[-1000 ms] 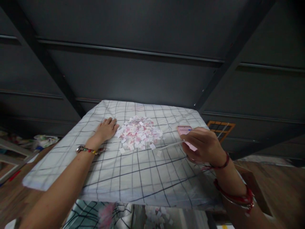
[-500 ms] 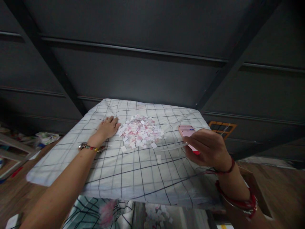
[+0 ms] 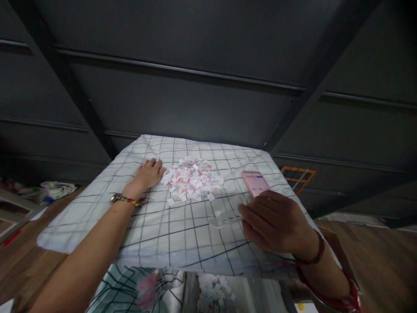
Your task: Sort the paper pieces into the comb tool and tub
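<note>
Palm down on the checked cloth point(image 3: 156, 237) rests my left hand point(image 3: 149, 174), fingers stretched out, fingertips at the left edge of a heap of small white and pink paper squares point(image 3: 193, 178). My right hand point(image 3: 275, 221) is closed on a clear plastic piece point(image 3: 224, 220), thin and see-through, which juts left over the cloth in front of the heap. Its exact kind is hard to make out. Just beyond my right hand lies a pink-edged phone point(image 3: 254, 182), its screen lit with timer digits and partly covered by my fingers.
A dark panelled wall point(image 3: 182, 100) rises behind the table. Below its front edge are a green floral cloth point(image 3: 127, 289) and a container with more paper squares point(image 3: 216, 289). An orange frame point(image 3: 298, 178) stands at the right, above wooden floor point(image 3: 378, 256).
My right hand has moved toward me and slightly left, lowering the plastic piece and uncovering more of the phone. A single paper square in front of the heap no longer shows. My left hand stays put.
</note>
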